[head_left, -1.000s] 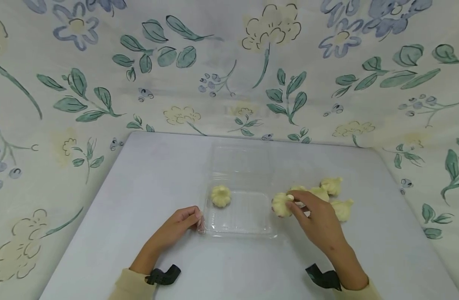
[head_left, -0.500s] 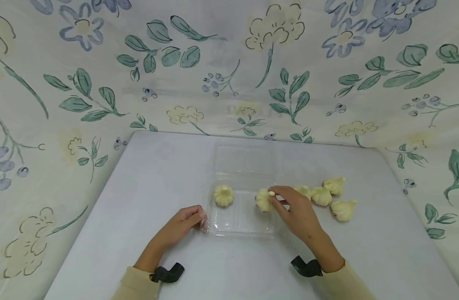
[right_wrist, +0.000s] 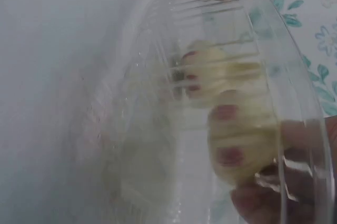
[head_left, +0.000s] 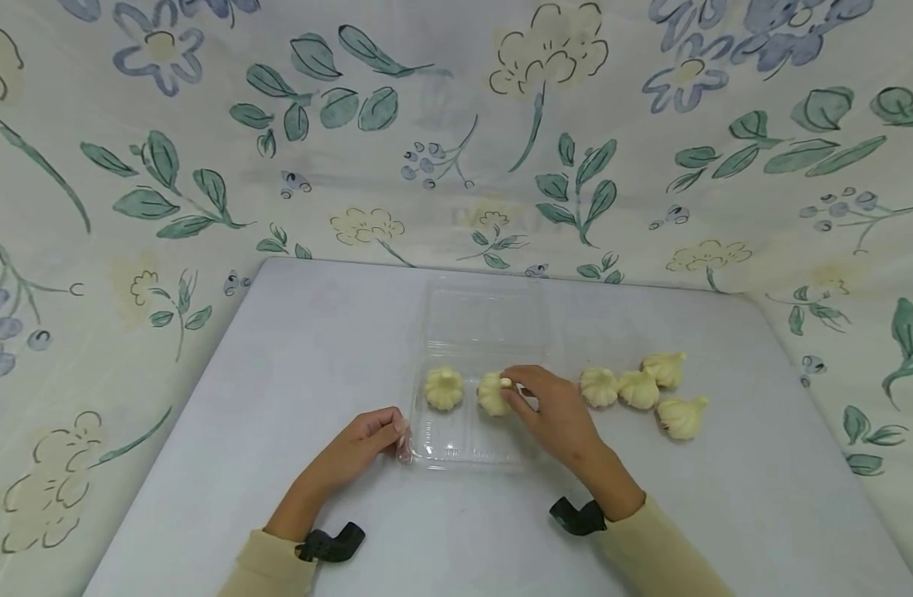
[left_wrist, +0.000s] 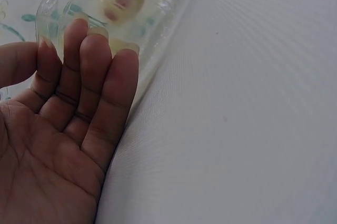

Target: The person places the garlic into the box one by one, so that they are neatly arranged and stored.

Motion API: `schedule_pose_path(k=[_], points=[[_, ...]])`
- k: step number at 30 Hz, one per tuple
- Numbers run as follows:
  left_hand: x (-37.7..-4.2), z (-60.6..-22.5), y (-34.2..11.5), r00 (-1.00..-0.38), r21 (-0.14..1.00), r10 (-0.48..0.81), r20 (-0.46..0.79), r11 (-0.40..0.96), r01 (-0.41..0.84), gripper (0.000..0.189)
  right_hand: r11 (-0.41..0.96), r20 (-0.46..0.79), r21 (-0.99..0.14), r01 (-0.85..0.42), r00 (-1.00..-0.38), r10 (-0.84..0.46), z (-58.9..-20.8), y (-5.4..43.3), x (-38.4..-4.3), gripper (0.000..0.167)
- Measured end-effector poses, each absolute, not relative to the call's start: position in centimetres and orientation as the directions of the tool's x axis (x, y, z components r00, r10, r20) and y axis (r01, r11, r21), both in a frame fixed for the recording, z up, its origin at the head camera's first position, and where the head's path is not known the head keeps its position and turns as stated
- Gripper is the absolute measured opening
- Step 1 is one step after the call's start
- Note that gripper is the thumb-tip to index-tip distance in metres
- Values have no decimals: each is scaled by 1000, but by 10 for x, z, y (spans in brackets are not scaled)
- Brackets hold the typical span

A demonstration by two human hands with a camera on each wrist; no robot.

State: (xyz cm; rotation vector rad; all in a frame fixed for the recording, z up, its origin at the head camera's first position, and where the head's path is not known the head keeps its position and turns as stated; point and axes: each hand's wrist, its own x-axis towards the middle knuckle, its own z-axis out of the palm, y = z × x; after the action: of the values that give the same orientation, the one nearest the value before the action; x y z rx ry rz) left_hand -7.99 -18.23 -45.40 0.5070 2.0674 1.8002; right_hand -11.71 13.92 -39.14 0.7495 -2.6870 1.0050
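Note:
A clear plastic clamshell container (head_left: 444, 448) lies unfolded on the table, its lid half (head_left: 486, 317) spread toward the back. At its left front corner my left hand (head_left: 362, 444) pinches the rim between thumb and fingers; the left wrist view shows the fingertips (left_wrist: 97, 50) against the clear wall. My right hand (head_left: 564, 419) holds a pale garlic bulb (head_left: 492, 395) by its stem, low over the tray half. Just left of it, another garlic bulb (head_left: 444, 389) sits inside the tray. Through the plastic wall, the right wrist view shows the held bulb's reddish-marked base.
Several loose garlic bulbs (head_left: 638, 390) are grouped on the white table (head_left: 307, 348) to the right of the container, behind my right forearm. A floral cloth (head_left: 456, 124) hangs along the back and sides of the table.
My right hand has carried the garlic bulb leftward from beside the loose bulbs to over the tray, near the first bulb. The left hand has kept its grip on the container.

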Motion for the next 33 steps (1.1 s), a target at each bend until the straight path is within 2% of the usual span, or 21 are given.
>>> schedule_pose_path(k=[18, 33], points=[[-80, -454, -182, -875, 987, 483, -43, 155, 37, 29, 699, 272, -561, -444, -896, -351, -400, 119, -124, 20], [-81, -454, -182, -873, 989, 486, -33, 143, 42, 28, 712, 217, -558, -426, -903, -371, -402, 117, -128, 21]])
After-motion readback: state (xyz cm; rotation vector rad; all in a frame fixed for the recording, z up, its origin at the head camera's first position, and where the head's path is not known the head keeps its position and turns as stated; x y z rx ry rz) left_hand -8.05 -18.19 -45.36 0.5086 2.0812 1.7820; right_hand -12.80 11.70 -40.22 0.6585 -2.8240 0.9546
